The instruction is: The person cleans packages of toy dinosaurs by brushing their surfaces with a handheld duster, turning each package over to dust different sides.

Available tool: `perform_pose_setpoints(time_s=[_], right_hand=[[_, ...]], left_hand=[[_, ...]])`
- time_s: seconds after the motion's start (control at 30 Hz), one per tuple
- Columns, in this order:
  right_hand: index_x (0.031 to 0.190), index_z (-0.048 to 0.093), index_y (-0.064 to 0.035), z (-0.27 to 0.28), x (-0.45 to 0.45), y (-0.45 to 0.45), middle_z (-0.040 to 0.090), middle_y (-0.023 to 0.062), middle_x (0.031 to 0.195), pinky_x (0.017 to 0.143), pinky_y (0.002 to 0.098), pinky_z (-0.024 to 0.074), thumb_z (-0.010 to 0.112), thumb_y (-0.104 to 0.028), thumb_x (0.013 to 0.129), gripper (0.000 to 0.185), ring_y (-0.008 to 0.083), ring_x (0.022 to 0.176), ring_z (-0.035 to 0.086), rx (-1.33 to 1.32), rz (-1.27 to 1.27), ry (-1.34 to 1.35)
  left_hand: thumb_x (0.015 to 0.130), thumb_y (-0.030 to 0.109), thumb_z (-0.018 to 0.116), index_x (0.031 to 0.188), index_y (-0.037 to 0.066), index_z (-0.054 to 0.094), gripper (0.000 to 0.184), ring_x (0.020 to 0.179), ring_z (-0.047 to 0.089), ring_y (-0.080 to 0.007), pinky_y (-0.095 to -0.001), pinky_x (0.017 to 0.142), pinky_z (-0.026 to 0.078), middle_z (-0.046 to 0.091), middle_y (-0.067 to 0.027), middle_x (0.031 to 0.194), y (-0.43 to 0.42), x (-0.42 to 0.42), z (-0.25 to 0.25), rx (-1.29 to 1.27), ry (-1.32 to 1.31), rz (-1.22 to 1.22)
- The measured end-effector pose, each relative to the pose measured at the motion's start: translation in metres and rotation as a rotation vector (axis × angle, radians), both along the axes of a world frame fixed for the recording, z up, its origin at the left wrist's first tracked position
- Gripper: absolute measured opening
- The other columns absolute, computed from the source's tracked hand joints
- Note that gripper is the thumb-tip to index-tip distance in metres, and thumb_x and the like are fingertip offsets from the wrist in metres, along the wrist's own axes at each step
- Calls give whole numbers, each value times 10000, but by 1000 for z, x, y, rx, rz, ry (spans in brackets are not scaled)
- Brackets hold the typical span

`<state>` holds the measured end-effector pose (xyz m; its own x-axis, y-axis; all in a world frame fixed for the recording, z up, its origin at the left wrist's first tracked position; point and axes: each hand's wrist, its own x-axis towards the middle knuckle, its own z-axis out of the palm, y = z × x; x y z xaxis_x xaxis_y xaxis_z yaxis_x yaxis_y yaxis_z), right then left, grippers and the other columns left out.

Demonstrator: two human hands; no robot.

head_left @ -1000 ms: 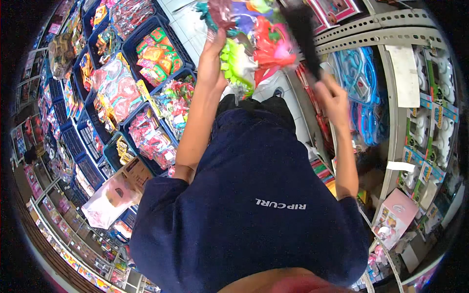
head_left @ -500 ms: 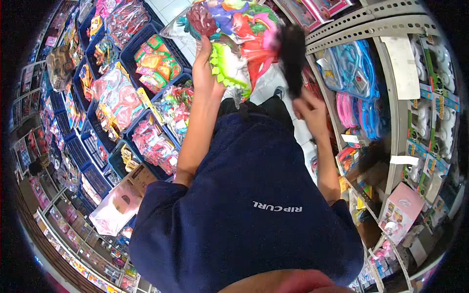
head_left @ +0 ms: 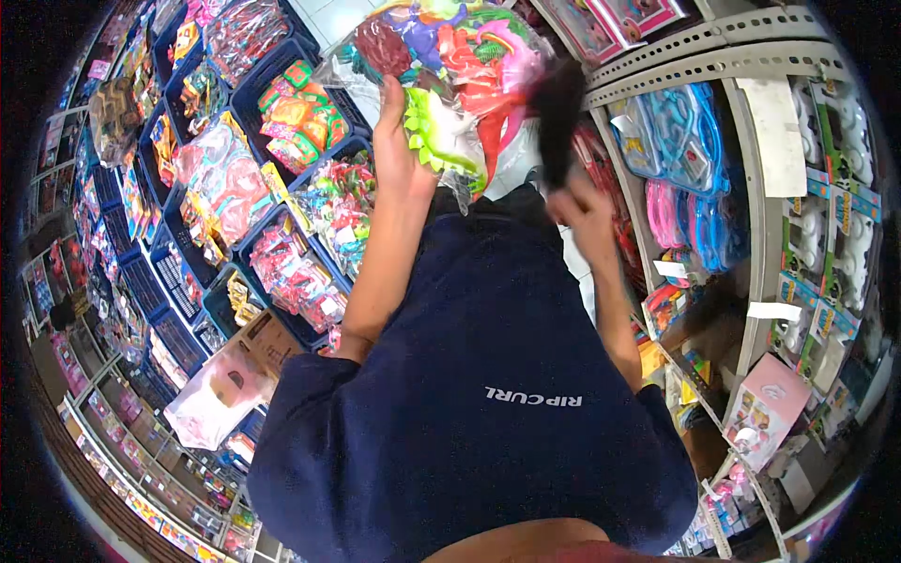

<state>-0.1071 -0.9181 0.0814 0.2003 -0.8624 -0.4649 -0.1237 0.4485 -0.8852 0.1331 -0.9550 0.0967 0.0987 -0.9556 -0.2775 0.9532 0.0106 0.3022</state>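
My left hand (head_left: 402, 136) is closed on the side of a clear plastic bag (head_left: 460, 192), its thumb up along the near face. Inside the bag are colourful toy figures (head_left: 436, 131), among them a lime-green and white one, a red one, a purple one and a dark red one. My right hand (head_left: 584, 208) is wrapped round the lower end of a black duster (head_left: 557, 117), smeared by motion. The duster stands upright against the right side of the bag; whether it touches the plastic I cannot tell.
Blue baskets (head_left: 361, 141) of packaged goods line the left side. A metal shelf rack (head_left: 699, 70) on the right holds blue cases (head_left: 671, 131) and a pink box (head_left: 770, 408). A cardboard box (head_left: 267, 340) stands at lower left. White floor tiles (head_left: 333, 17) show between.
My right hand and the black duster have shifted slightly down and to the left. The bag in my left hand sits a little lower.
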Motion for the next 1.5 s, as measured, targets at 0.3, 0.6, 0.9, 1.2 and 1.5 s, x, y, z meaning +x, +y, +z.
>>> perform_pose_setpoints(time_s=[0.3, 0.6, 0.9, 1.2, 1.5], right_hand=[[1041, 553, -32, 16, 9, -7, 475, -16, 607, 459, 174, 317, 547, -77, 788, 257, 43, 512, 410, -257, -19, 0], [1137, 482, 1, 46, 13, -16, 587, 62, 834, 577, 212, 419, 549, -71, 785, 366, 83, 639, 519, -609, 334, 278], [1140, 492, -27, 71, 32, -29, 555, 62, 884, 609, 211, 364, 559, -82, 768, 382, 93, 713, 467, -472, 283, 312], [1126, 510, -26, 74, 30, -21, 510, -24, 656, 454, 171, 316, 546, -73, 776, 355, 25, 512, 384, -578, 279, 219], [1086, 542, -50, 70, 32, -16, 612, 60, 888, 623, 251, 425, 542, -82, 768, 320, 99, 666, 513, -560, 462, 151]], left_hand=[[713, -8, 579, 1128, 39, 366, 468, 851, 546, -170, -302, 733, 460, 523, -77, 989, 18, -15, 16, -23, -434, -13], [662, -68, 582, 1211, 6, 258, 641, 901, 481, -156, -279, 797, 392, 449, -85, 1058, 24, -16, -3, -120, -987, -211], [657, -104, 549, 1302, -56, 51, 816, 1117, 368, -195, -290, 935, 294, 337, -138, 1219, 30, -27, -9, -89, -1040, -254], [640, -42, 561, 1288, -78, 91, 801, 1204, 256, -210, -297, 993, 184, 267, -161, 1288, 39, -11, 16, -89, -1179, -299], [730, 71, 565, 1143, 6, 416, 444, 852, 498, -191, -321, 811, 386, 533, -95, 905, 47, -1, -26, -35, -1087, -245]])
